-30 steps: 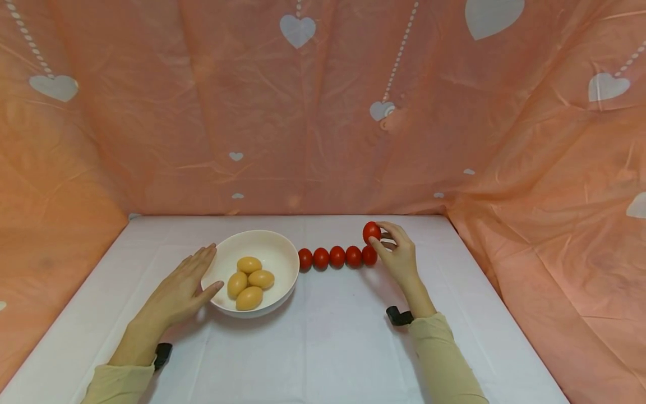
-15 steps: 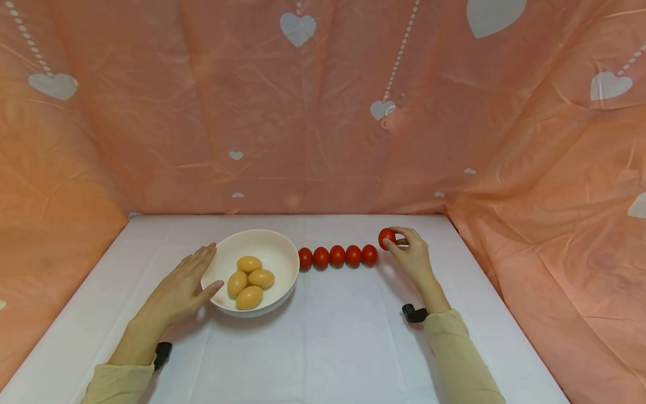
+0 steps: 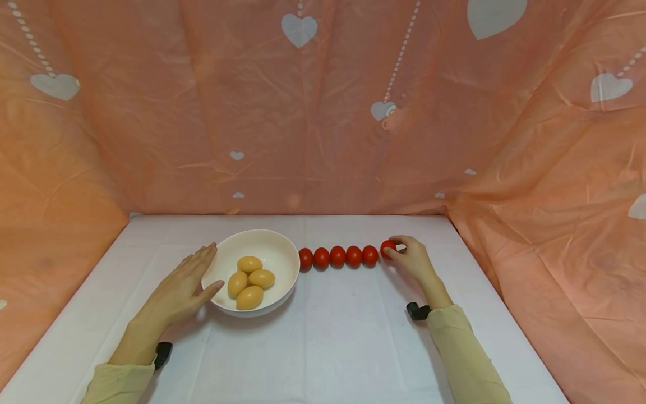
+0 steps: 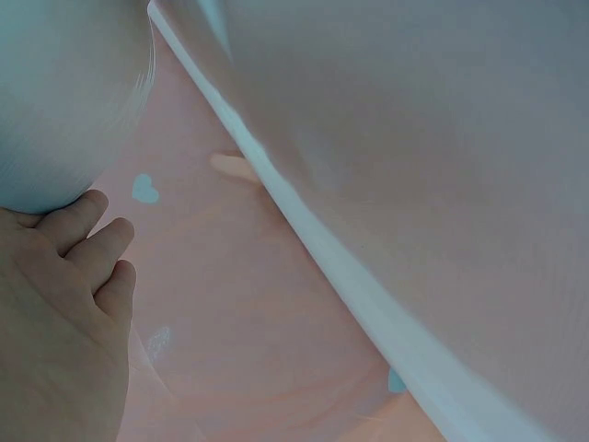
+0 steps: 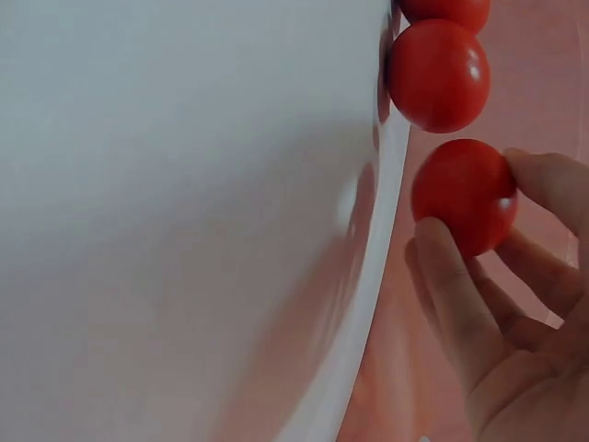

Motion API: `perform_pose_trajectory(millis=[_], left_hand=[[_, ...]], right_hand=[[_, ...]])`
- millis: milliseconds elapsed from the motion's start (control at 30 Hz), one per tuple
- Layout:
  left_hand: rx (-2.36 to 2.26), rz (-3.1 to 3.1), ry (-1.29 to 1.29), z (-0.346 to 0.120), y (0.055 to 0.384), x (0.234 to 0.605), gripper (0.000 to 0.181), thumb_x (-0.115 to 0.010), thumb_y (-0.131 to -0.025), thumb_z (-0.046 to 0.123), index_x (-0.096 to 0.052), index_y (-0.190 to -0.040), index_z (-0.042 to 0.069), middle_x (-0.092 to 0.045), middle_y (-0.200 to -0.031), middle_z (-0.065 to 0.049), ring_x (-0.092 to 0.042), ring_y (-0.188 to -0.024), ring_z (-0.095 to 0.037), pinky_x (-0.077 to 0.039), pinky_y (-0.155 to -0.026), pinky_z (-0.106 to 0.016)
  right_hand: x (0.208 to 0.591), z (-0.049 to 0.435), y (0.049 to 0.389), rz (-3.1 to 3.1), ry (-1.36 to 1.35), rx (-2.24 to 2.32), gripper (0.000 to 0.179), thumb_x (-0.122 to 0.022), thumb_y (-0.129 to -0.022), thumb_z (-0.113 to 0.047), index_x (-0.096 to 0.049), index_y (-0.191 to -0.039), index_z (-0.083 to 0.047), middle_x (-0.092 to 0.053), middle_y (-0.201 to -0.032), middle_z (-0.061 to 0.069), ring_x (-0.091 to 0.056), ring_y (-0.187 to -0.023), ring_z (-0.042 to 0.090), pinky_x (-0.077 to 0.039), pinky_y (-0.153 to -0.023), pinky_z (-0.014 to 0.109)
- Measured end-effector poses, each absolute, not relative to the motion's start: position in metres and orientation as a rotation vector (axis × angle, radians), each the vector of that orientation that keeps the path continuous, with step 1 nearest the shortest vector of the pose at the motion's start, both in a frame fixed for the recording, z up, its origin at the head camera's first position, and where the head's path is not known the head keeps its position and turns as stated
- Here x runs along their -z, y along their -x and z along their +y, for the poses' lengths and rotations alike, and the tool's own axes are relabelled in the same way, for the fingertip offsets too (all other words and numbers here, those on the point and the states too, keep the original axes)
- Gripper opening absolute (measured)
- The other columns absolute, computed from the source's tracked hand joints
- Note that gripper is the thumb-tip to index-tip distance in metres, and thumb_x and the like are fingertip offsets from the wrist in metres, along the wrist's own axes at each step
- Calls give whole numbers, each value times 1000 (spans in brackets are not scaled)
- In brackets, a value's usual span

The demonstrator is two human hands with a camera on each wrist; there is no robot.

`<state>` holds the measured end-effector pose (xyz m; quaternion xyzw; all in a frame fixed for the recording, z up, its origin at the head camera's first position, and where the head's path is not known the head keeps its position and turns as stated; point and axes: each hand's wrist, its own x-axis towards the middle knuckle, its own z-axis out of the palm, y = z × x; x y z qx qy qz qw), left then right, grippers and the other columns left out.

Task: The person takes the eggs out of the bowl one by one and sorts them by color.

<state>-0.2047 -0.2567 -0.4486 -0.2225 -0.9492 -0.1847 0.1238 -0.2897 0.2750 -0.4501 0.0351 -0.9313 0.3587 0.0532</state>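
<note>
Tomato (image 5: 463, 191), glossy, rounded, in right fingers (image 5: 451, 281)

Left hand (image 4: 64, 318) at eight o'clock — fingers (image 4: 101, 250) against the pale bowl (image 4: 74, 92) at ten — pink heart-patterned cloth (image 4: 239, 313) toward six, the surface (image 4: 433, 175) at two.

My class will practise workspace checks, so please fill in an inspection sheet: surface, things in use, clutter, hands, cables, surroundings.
Surface: table with white, creased covering.
Things in use: white bowl holding four yellow egg-shaped pieces; five red tomatoes in a row beside it.
Clutter: nothing seen.
Hands: left hand touches the bowl's side; right hand pinches a sixth tomato, apart from the row's end.
Cables: nothing seen.
Surroundings: orange cloth with pale hearts.
</note>
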Motion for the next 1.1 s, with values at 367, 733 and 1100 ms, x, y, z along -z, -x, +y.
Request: perform_pose_trajectory(millis=[367, 733, 1100], left_hand=[[539, -2782, 639, -257, 205, 450, 82, -62, -102, 43, -30, -160, -6, -36, -163, -28, -34, -149, -49, -23, -128, -51], [542, -2778, 638, -257, 205, 450, 82, -62, -103, 42, -30, -160, -6, -35, -163, -27, -34, -149, -49, -22, -128, -50], [542, -2780, 634, -257, 204, 450, 82, -63, -102, 43, -31, -160, -6, -36, -163, -27, -34, -149, -48, -22, -128, -51]], right_hand=[[452, 273, 291, -2904, -141, -1058, 41, -70, -99, -23, -65, -132, 2, -65, -132, 24, -68, -106, 37, -58, -94, 49], [454, 273, 292, -2908, -161, -1038, 42, -70, -100, -23, -65, -132, 3, -65, -131, 24, -68, -107, 37, -59, -93, 48], [452, 271, 291, -2914, -134, -1050, 45, -70, -99, -22, -63, -136, 3, -63, -135, 24, -68, -108, 36, -60, -92, 46]])
